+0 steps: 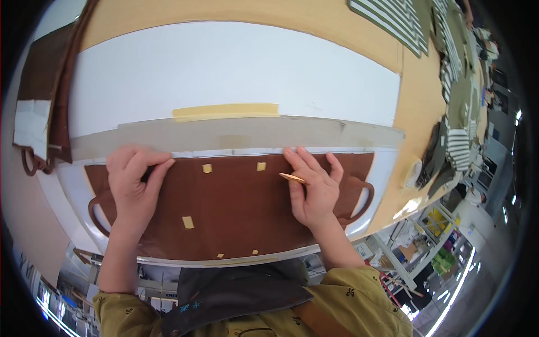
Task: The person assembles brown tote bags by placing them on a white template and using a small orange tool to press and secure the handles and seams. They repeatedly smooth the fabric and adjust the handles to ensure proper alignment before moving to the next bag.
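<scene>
A wide brown panel (224,208), fabric or leather, lies flat in front of me, with small yellow tape pieces (188,222) on it. A curved brown loop (96,216) stands out at its left side and another brown loop (364,203) at its right. My left hand (135,182) pinches at the panel's far edge, thumb against forefinger. My right hand (315,194) rests on the panel with fingertips spread along the same edge. A slim, pointed, orange-tan stick (292,177), pencil-like, is tucked in that hand; its rear part is hidden.
Beyond the panel runs a grey strip (314,130) with yellow tape (224,111), then a white board (236,67). More brown pieces (42,73) hang at the left. Striped green-and-white fabric (393,22) lies at the far right. A metal-framed rack (404,253) stands lower right.
</scene>
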Demonstrator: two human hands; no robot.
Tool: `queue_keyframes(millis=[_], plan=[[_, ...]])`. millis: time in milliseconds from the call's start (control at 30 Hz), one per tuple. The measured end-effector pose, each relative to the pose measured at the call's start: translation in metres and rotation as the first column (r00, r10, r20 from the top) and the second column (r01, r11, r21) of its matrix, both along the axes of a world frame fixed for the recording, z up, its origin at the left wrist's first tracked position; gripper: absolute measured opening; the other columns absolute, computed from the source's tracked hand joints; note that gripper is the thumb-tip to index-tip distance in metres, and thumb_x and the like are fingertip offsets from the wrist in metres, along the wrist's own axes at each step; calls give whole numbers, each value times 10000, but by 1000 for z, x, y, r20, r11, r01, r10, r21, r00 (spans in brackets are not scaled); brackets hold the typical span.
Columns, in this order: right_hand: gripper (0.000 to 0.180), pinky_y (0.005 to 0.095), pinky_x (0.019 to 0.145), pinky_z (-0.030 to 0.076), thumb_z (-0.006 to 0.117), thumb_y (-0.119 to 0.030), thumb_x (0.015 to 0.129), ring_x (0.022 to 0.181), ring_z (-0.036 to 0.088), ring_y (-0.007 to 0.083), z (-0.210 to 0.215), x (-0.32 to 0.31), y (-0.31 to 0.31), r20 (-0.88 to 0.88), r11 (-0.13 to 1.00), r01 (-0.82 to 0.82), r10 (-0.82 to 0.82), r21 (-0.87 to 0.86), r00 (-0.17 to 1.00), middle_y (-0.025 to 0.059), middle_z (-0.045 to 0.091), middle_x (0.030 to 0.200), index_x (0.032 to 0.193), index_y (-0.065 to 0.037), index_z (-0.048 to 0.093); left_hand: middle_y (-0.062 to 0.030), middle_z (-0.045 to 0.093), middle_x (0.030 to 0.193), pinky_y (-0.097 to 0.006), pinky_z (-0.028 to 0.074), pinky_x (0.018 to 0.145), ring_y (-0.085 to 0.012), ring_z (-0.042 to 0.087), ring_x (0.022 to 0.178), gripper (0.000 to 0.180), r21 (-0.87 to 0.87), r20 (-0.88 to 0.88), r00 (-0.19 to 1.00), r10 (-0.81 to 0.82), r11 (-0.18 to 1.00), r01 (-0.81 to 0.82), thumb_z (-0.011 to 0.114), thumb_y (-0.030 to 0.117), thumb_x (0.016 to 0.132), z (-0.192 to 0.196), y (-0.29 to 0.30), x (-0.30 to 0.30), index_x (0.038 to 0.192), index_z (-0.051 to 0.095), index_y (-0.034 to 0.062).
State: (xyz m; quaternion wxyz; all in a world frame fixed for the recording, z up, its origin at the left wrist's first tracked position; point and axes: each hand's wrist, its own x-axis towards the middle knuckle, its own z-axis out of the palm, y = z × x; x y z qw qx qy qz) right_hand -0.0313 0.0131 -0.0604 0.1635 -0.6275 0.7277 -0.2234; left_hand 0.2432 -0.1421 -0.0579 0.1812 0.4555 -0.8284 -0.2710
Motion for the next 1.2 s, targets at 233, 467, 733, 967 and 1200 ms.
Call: queue_keyframes(millis=[233, 467, 733, 967, 1200], plan=[[39, 450, 1122, 297, 580, -128, 978, 1209, 663, 228, -1, 1, 3, -50, 999, -35, 33, -33, 998, 83, 736, 1217, 996, -96, 565, 37, 599, 771, -332, 351, 784, -165, 573, 776, 128, 3, -9, 1000, -2, 1000, 2, 820, 118, 771, -1, -3, 0, 837, 715, 149], [52, 449, 1127, 290, 556, -145, 1004, 1216, 660, 234, -2, 0, 2, -62, 998, -52, 49, -38, 997, 94, 735, 1219, 1012, -95, 548, 40, 586, 767, -332, 346, 774, -162, 564, 760, 126, 7, -15, 1000, 0, 1000, 0, 820, 137, 776, 0, -5, 2, 839, 714, 163], [50, 482, 1140, 268, 556, -115, 985, 1238, 644, 290, -3, 1, 5, -2, 999, -37, 37, -25, 999, 126, 727, 1226, 1019, -82, 570, 20, 617, 779, -322, 353, 803, -162, 578, 782, 155, 18, -3, 1000, -13, 1000, 13, 827, 80, 746, 0, -4, 5, 852, 725, 128], [38, 435, 1110, 301, 624, -126, 953, 1209, 663, 201, 1, 2, 1, -52, 1000, -19, 18, -17, 998, 60, 737, 1218, 976, -112, 598, 1, 645, 919, -352, 359, 874, -185, 588, 919, 214, -42, 71, 996, -47, 998, 50, 814, 112, 772, 2, -1, 6, 969, 742, 152], [47, 434, 1109, 297, 632, -109, 945, 1215, 660, 195, -6, 1, 4, -37, 997, -22, 19, -78, 999, 51, 737, 1221, 967, -114, 591, 95, 608, 1389, -412, 206, 1177, -130, 526, 1288, 411, -225, 372, 840, -396, 839, 495, 655, 366, 917, 10, 32, 11, 1325, 660, 323]])
